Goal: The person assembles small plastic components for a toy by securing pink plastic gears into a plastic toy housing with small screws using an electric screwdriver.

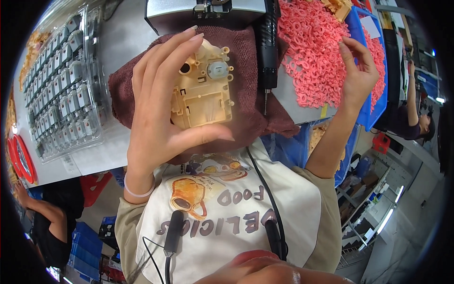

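Observation:
A cream plastic housing with round bosses and a small translucent round part is over a folded maroon towel. My left hand grips its left side, long fingers reaching along to the far edge and thumb stretched below the near edge. To the right, my right hand is raised at the edge of a heap of small pink ring-shaped pieces. Thumb and index fingertip come together there; whatever is between them is too small to make out.
A black electric screwdriver points toward me beside the towel, below a grey-black machine. Clear trays of grey parts lie left, near red-handled scissors. A blue bin stands right. Other people work at both sides.

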{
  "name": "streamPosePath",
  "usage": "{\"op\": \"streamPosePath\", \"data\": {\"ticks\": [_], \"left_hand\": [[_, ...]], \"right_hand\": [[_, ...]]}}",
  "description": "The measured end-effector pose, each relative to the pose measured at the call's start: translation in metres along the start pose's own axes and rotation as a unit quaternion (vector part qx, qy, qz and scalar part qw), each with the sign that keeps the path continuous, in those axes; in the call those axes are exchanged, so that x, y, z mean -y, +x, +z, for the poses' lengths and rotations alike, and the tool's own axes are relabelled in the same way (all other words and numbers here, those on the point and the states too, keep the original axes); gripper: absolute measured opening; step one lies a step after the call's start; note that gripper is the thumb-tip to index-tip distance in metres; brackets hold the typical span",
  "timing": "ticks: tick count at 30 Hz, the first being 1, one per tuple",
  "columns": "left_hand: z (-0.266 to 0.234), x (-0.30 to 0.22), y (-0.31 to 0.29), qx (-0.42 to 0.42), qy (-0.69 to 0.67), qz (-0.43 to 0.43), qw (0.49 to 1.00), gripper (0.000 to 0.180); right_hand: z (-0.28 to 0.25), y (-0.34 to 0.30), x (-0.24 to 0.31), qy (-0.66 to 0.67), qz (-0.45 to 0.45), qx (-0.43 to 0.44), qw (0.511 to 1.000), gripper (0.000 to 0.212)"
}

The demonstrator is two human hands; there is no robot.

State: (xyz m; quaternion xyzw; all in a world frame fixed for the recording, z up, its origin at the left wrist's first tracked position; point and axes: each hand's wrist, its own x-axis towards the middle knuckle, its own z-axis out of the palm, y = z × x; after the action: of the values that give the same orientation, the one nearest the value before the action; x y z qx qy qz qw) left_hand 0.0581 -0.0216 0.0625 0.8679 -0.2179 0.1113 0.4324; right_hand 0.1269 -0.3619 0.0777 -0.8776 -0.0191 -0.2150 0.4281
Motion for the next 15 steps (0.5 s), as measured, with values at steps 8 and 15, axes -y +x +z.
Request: {"op": "streamPosePath", "data": {"ticks": [8, 15], "left_hand": [[0.0, 0.001, 0.004, 0.002, -0.028, 0.006, 1.0, 0.111], [-0.003, -0.002, 0.001, 0.013, -0.023, -0.002, 1.0, 0.11]], "right_hand": [[-0.011, 0.01, 0.011, 0.171, 0.104, -0.044, 0.979, 0.018], [0.027, -0.007, 0.055, 0.372, 0.171, 0.159, 0.898, 0.023]]}}
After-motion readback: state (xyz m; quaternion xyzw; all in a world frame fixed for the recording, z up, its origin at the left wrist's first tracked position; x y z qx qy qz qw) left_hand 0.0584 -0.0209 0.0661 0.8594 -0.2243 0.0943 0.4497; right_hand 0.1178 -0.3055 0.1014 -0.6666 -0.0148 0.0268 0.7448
